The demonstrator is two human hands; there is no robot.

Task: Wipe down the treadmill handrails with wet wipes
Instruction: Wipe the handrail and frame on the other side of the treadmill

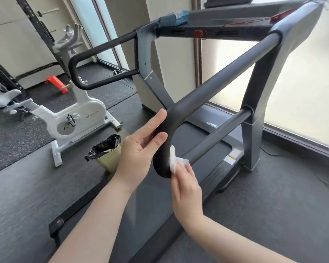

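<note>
The left hand [141,149] is steadying the near handrail [213,88], fingers apart around its bend. The right hand [186,186] is pressing a wet wipe [174,158], fingers clamped, against the rail's end

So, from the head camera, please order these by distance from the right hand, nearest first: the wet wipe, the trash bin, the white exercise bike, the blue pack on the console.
1. Wet wipe: in the right hand, against the handrail bend.
2. Trash bin: on the floor, left.
3. White exercise bike: farther left, behind the bin.
4. Blue pack: on the console, top.

Right hand [186,188], wet wipe [176,160] against handrail [213,86]
</note>
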